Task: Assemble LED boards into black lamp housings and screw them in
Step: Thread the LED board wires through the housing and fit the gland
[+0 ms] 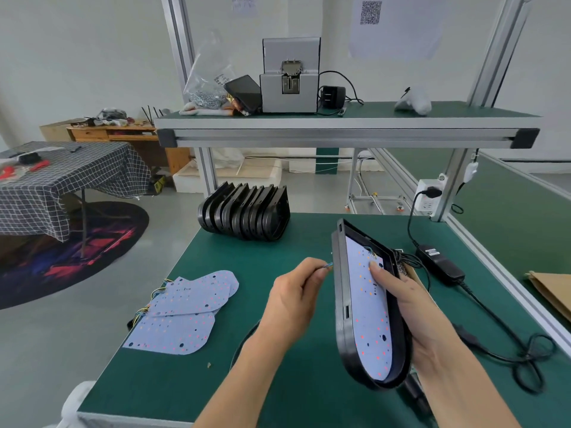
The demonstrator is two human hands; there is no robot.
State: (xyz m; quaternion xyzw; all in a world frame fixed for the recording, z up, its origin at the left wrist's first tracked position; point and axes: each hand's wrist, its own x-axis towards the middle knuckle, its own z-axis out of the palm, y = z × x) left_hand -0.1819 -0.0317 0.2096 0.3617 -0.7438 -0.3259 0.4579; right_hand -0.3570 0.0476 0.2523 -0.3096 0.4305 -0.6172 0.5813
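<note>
My right hand (411, 307) grips a black lamp housing (343, 307), tilted on edge above the green table, thumb pressing on the white LED board (370, 319) that sits inside it. My left hand (293, 301) pinches thin coloured wires (328, 266) that come out at the housing's left wall. A row of empty black housings (247, 213) stands at the table's far edge. Loose LED boards (185, 307) with wire tails lie stacked at the front left.
A black power adapter (440, 262) and its looping cable (525, 356) lie on the right of the green table (278, 390). An upper shelf (340, 125) carries a screw feeder (290, 78), a bag of screws and a charger. A socket is fixed to the right post.
</note>
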